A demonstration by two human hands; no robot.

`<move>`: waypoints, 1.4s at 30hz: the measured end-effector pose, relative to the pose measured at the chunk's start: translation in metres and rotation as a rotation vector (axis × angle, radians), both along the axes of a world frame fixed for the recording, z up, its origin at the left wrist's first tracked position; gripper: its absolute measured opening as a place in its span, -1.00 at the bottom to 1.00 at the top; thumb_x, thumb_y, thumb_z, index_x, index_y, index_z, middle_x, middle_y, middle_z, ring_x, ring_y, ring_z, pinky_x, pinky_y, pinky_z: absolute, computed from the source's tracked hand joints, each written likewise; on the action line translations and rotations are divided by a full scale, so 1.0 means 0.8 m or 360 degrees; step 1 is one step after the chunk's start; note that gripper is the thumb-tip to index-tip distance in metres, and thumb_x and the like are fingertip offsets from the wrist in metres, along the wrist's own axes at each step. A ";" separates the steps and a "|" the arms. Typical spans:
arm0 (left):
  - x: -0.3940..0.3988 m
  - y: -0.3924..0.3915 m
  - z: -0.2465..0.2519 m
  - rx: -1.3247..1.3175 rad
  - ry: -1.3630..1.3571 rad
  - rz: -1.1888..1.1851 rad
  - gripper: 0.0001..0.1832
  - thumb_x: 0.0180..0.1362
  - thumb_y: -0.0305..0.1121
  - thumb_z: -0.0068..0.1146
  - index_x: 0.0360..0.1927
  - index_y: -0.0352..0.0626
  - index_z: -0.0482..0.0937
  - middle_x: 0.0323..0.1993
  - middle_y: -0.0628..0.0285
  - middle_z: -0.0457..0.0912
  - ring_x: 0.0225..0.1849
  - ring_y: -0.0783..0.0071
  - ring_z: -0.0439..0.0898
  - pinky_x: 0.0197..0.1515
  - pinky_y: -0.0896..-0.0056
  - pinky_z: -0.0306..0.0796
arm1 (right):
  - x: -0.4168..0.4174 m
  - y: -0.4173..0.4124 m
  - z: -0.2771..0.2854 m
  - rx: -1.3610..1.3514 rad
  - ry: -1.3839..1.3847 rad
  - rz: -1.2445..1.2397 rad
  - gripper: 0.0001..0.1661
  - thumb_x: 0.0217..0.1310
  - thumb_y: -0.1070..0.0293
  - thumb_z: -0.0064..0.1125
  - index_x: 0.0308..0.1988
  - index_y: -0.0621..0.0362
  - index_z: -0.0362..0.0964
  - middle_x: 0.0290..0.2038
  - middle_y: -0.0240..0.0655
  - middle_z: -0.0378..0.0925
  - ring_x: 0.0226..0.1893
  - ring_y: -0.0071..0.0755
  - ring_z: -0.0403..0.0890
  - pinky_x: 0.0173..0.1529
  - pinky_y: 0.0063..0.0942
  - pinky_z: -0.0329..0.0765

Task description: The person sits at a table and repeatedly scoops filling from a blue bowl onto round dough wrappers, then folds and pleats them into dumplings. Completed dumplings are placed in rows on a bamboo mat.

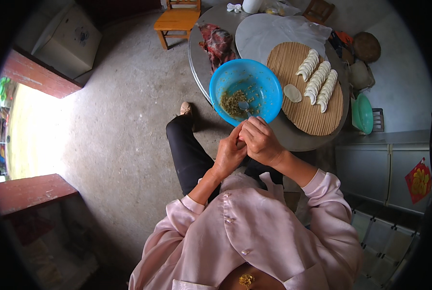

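My left hand (230, 154) and my right hand (261, 141) meet at the near rim of a blue plastic bowl (272, 85), fingers bent and thumbs close together. Whatever lies between the fingers is hidden. Inside the bowl a chopped, greenish-brown filling (234, 101) is heaped at the left. A spoon (243, 105) rests in it, its handle running up to my right fingers; whether they grip it cannot be told. Right of the bowl, a round ribbed board (284, 65) carries three rows of folded dumplings (323, 78) and a few flat dough wrappers (292, 93).
The round metal table (299, 143) also bears raw meat (217, 45), a pale round board (252, 29) and a clear plastic bag (306, 30). A wooden chair (176, 20) stands beyond. A green basin (362, 114) is at the right, above grey cabinets (362, 170).
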State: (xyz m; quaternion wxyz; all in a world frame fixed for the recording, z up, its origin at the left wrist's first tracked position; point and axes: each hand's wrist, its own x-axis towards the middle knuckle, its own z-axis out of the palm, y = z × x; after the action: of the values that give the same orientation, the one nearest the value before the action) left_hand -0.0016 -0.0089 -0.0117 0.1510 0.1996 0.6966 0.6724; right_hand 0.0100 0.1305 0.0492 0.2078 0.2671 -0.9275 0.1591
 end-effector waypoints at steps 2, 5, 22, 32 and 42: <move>-0.002 0.001 0.011 -0.0160 0.0149 0.0070 -0.45 0.06 -0.59 0.18 0.20 -0.20 0.42 -0.40 0.06 0.63 -0.36 0.49 0.60 -0.21 0.41 0.48 | -0.002 0.002 -0.005 0.0053 -0.0017 -0.0015 -0.90 -0.11 0.43 0.13 -0.51 0.18 0.37 -0.48 -0.22 0.34 -0.34 -0.18 0.45 -0.19 -0.28 0.44; -0.008 -0.001 0.020 -0.0291 0.0037 0.0023 -0.52 0.04 -0.59 0.17 0.11 -0.24 0.46 -0.42 0.01 0.62 -0.33 0.47 0.63 -0.22 0.37 0.49 | -0.003 0.003 -0.009 0.0048 -0.0060 -0.0047 -0.88 -0.11 0.42 0.14 -0.47 0.19 0.39 -0.47 -0.23 0.35 -0.32 -0.19 0.45 -0.18 -0.27 0.44; -0.027 -0.029 0.030 0.0742 -0.0721 0.0058 -0.62 0.07 -0.52 0.36 -0.01 -0.28 0.59 -0.14 0.25 0.65 -0.14 0.55 0.62 -0.03 0.52 0.51 | 0.037 0.013 0.019 -0.1242 -0.0268 -0.0567 -0.66 0.05 0.61 0.28 -0.10 0.15 0.59 -0.20 -0.24 0.56 -0.20 -0.27 0.59 -0.18 -0.43 0.57; -0.024 -0.018 0.046 0.0851 -0.0479 0.0018 -0.78 0.11 -0.56 0.29 -0.14 -0.29 0.62 -0.16 0.21 0.59 -0.21 0.50 0.57 -0.12 0.49 0.49 | 0.024 -0.010 0.007 -0.1388 -0.0239 -0.0474 -0.57 -0.14 0.63 0.40 -0.15 0.14 0.61 -0.22 -0.26 0.62 -0.22 -0.25 0.64 -0.15 -0.41 0.58; -0.019 -0.009 0.045 0.0797 -0.0454 0.0013 -0.82 0.13 -0.51 0.28 -0.18 -0.27 0.60 -0.18 0.19 0.58 -0.23 0.45 0.56 -0.15 0.42 0.48 | 0.024 -0.010 -0.006 -0.1544 -0.0094 -0.0492 -0.73 -0.07 0.68 0.32 -0.28 0.20 0.59 -0.36 -0.23 0.62 -0.33 -0.25 0.66 -0.25 -0.43 0.58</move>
State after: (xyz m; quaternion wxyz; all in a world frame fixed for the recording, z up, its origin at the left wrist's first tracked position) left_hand -0.0171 -0.0159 0.0243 0.1908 0.1313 0.4814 0.8453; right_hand 0.0292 0.1227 0.0445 0.3028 -0.0052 -0.7810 0.5463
